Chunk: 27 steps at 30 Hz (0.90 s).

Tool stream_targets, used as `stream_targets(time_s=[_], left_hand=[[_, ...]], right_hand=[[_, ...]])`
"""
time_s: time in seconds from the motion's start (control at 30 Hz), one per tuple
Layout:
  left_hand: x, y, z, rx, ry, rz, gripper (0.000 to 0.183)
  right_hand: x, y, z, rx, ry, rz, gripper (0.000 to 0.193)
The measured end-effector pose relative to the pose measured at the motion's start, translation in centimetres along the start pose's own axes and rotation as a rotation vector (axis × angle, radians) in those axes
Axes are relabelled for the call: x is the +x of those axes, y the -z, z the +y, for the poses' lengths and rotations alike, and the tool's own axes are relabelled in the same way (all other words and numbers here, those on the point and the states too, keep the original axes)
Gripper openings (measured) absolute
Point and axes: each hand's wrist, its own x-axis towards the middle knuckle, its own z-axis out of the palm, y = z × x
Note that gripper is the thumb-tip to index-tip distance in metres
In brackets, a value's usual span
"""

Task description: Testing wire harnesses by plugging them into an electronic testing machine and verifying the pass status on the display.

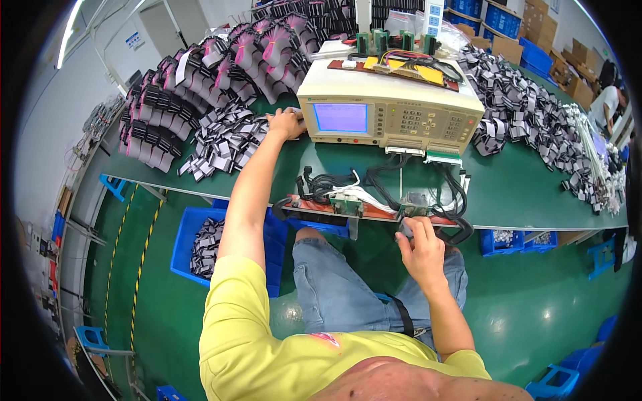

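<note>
My left hand (286, 124) reaches far out to the left side of a beige bench tester (391, 100) with a lit screen. Its fingers look apart, at the edge of a loose pile of short grey ribbon cables (224, 139) with black connectors. My right hand (424, 252) is at the table's front edge, thumb and fingers closed on what looks like a short grey ribbon cable (405, 228). That piece is against a small green circuit board (414, 200) on the test fixture. Black and white wires (364, 192) run along the fixture below the tester.
Bundled ribbon cables (267, 50) are stacked at the back left. Another heap of cables (528, 100) covers the right side of the green table (528, 194). A blue bin (189, 239) with cables stands below my left arm. Circuit boards and wires (408, 57) lie on the tester.
</note>
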Motion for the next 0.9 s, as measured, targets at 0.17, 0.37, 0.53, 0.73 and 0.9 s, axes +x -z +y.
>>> stream_targets(time_s=[0.17, 0.37, 0.53, 0.73, 0.9], left_hand=[[-3.0, 0.7, -2.0, -0.006, -0.355, 0.08, 0.063], [-7.4, 1.0, -4.5, 0.001, -0.557, 0.057, 0.06], [-10.9, 2.0, -5.5, -0.108, -0.74, -0.101, 0.056], [-12.1, 4.9, -4.3, -0.36, -0.606, -0.229, 0.039], [-14.4, 2.9, -1.6, -0.102, -0.581, 0.105, 0.049]], right_hand=[[-0.2, 0.1, 0.2, 0.028, -0.055, -0.027, 0.034], [-0.4, 0.0, 0.4, 0.039, -0.009, -0.018, 0.035], [-0.5, 0.0, 0.5, 0.052, 0.027, 0.01, 0.035], [-0.6, 0.0, 0.4, 0.081, -0.054, -0.008, 0.034], [-0.3, 0.1, 0.2, 0.063, -0.074, 0.047, 0.027]])
